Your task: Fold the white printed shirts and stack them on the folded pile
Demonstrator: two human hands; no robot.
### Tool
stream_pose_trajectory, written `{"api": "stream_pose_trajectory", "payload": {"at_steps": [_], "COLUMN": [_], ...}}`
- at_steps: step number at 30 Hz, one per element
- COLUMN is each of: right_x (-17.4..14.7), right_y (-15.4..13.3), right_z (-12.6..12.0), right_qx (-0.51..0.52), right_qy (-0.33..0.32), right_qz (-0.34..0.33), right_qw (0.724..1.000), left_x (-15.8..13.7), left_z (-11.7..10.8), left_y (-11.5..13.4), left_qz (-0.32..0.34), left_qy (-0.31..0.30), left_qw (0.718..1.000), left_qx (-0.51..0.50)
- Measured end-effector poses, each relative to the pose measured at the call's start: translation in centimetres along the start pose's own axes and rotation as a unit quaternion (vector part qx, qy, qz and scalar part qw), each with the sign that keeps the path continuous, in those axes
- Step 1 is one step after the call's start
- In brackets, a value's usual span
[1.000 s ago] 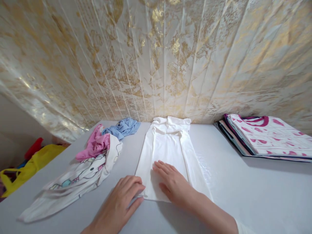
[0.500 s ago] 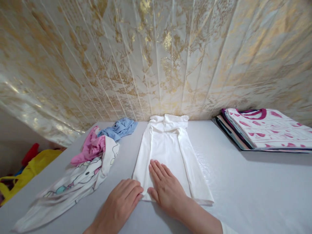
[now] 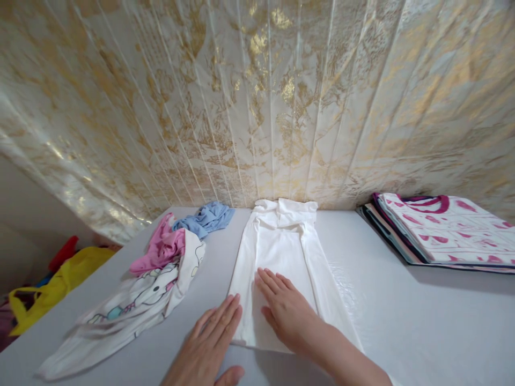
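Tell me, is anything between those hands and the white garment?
Nothing visible. The right hand lies directly on the white garment, and the left hand has its fingertips at the left edge. The crumpled clothes and folded stack lie off to either side.

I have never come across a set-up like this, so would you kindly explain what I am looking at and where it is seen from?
There is no machine here: you see a person's own two bare hands, from a camera worn on the head that looks forward and down. The left hand has its fingers at the near left edge of a white garment; the right hand rests flat on it. Neither is gripping anything. The garment lies on a pale surface, with long folds down both sides. To its left are a pink cloth, a crumpled printed garment and a blue cloth; to its right, a stack of folded clothes.
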State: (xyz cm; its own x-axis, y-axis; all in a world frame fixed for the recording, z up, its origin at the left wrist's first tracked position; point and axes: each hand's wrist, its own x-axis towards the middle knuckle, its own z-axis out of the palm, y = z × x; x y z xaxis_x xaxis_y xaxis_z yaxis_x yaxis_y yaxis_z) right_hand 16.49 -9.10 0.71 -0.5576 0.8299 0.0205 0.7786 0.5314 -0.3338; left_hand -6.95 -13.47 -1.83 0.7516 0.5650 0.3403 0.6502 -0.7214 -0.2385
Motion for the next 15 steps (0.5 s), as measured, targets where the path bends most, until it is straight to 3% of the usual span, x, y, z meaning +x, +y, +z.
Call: {"api": "stream_pose_trajectory", "payload": {"at_steps": [6, 10, 15], "right_x": [6.0, 9.0, 10.7], "right_y": [4.9, 7.9, 8.5], "right_z": [-2.7, -2.0, -0.5], "right_qx": [-0.075, -0.082, -0.082], "right_qy": [-0.021, -0.015, 0.023], "right_qz": [-0.029, -0.043, -0.036], "right_qw": [0.997, 0.996, 0.996], "left_x": [-0.1, -0.7, -0.7], "left_z": [1.6, 3.3, 4.3], "left_y": [0.2, 0.1, 0.2], "left_qz": [0.009, 0.006, -0.01], "left_qy": [0.01, 0.039, 0.073], "left_qw": [0.999, 0.997, 0.996], "left_qx": [0.032, 0.065, 0.054]}}
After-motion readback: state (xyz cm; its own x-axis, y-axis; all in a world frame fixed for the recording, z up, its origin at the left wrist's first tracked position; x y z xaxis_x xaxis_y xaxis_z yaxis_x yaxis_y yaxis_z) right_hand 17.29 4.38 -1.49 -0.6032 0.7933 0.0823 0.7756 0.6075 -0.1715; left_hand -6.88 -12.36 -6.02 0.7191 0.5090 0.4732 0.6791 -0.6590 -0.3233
